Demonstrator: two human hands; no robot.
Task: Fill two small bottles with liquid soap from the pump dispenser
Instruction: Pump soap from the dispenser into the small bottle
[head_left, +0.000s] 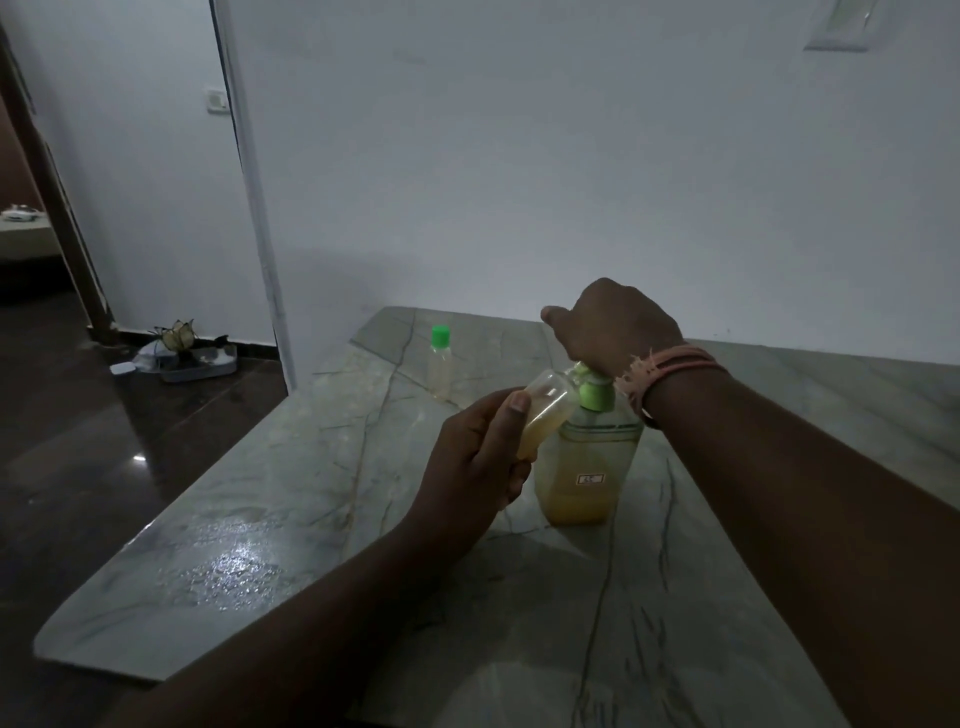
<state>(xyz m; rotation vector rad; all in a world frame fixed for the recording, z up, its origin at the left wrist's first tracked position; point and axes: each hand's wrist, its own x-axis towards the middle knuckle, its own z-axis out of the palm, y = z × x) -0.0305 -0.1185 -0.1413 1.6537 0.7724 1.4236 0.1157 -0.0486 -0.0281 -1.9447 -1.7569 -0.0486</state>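
A clear pump dispenser (587, 467) with a green pump and yellowish soap low inside stands on the marble table (270, 525). My right hand (613, 325) rests on top of the pump head, its palm hiding the head. My left hand (472, 467) grips a small clear uncapped bottle (545, 408), tilted with its mouth at the pump's spout; yellowish soap fills its lower part. A second small bottle (439, 366) with a green cap stands upright farther back on the table, apart from both hands.
The table's left edge runs diagonally above a dark glossy floor (104, 447). A white wall stands just behind the table. A tray with small items (189, 353) sits on the floor by a doorway at left.
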